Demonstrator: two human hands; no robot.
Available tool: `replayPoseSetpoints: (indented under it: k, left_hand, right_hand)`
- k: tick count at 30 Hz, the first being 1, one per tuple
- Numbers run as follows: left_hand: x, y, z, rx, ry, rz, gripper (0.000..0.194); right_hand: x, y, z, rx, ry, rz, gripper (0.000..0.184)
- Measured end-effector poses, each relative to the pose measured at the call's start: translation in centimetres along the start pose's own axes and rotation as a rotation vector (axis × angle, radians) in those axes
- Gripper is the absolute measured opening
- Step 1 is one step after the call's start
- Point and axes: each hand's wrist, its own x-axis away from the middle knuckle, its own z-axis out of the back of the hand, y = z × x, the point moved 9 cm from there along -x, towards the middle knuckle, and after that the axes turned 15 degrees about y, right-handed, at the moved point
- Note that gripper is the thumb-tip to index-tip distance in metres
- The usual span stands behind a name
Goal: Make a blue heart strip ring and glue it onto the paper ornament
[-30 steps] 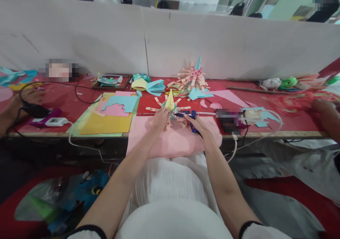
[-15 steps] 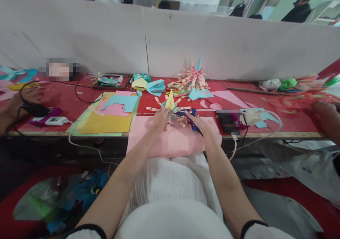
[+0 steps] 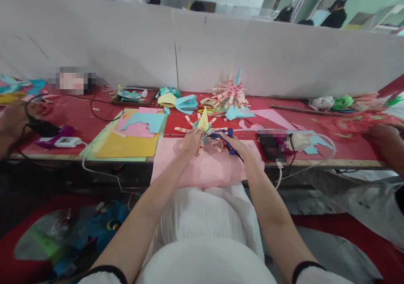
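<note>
A paper craft with a yellow cone (image 3: 204,122) and patterned strips spread around its base lies in front of me. My left hand (image 3: 192,141) is closed on its near left side, the fingertips at the foot of the cone. In my right hand (image 3: 239,145) is a blue glue gun (image 3: 229,143), its nozzle pointing left at the base of the craft. Whether the nozzle touches the paper I cannot tell. Under both hands a pink sheet (image 3: 205,170) hangs over the table's front edge.
Behind stands a similar craft with a blue cone (image 3: 237,76). Coloured paper sheets (image 3: 126,146) lie left, a tray (image 3: 135,103) beyond them. A power bank-like device with a white cable (image 3: 280,174) is at right. Other people's hands (image 3: 386,139) work at both sides.
The view has shifted slightly. Both my hands stay at the craft, and the glue gun keeps nearly the same place. The person's hand at far left has moved a little.
</note>
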Motion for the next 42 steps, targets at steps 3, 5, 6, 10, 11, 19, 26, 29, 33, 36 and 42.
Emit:
replayPoseSetpoints:
  k: [3, 5, 6, 10, 11, 19, 26, 29, 33, 36, 42]
  left_hand:
    - [0.1, 0.2, -0.4, -0.015, -0.058, -0.025, 0.028]
    - [0.1, 0.1, -0.6, -0.029, -0.087, -0.024, 0.029]
    - [0.1, 0.1, -0.7, -0.036, -0.092, -0.018, 0.03]
    - [0.2, -0.2, -1.3, -0.041, -0.079, -0.03, 0.029]
    - [0.2, -0.2, -1.5, -0.038, -0.071, -0.034, 0.029]
    - [0.1, -0.2, -1.6, -0.032, -0.066, -0.041, 0.026]
    - [0.2, 0.2, -0.9, -0.056, -0.103, -0.036, 0.026]
    - [0.2, 0.2, -0.9, -0.064, -0.108, -0.042, 0.026]
    - [0.2, 0.2, -1.0, -0.055, -0.096, -0.056, 0.028]
    - [0.2, 0.2, -0.9, -0.051, -0.076, -0.058, 0.028]
    - [0.3, 0.3, -0.7, -0.038, -0.076, -0.074, 0.024]
  right_hand:
    - [0.1, -0.8, -0.1, 0.017, 0.004, 0.033, 0.05]
    - [0.0, -1.3, -0.4, 0.037, -0.01, 0.058, 0.048]
    - [0.0, -1.5, -0.5, 0.044, -0.018, 0.068, 0.048]
    - [-0.1, -2.0, -0.9, 0.052, -0.03, 0.084, 0.047]
    - [0.0, -2.0, -0.9, 0.052, -0.033, 0.083, 0.048]
    - [0.2, -1.7, -0.2, 0.063, 0.026, 0.071, 0.052]
    - [-0.3, -1.5, -0.5, 0.052, 0.015, 0.084, 0.05]
    - [-0.3, -1.5, -0.4, 0.057, 0.027, 0.08, 0.05]
    - [-0.1, -1.8, -0.1, 0.077, 0.053, 0.075, 0.05]
    - [0.1, -1.8, 0.4, 0.063, 0.087, 0.052, 0.048]
    - [0.8, 0.0, 1.5, -0.006, 0.115, 0.019, 0.046]
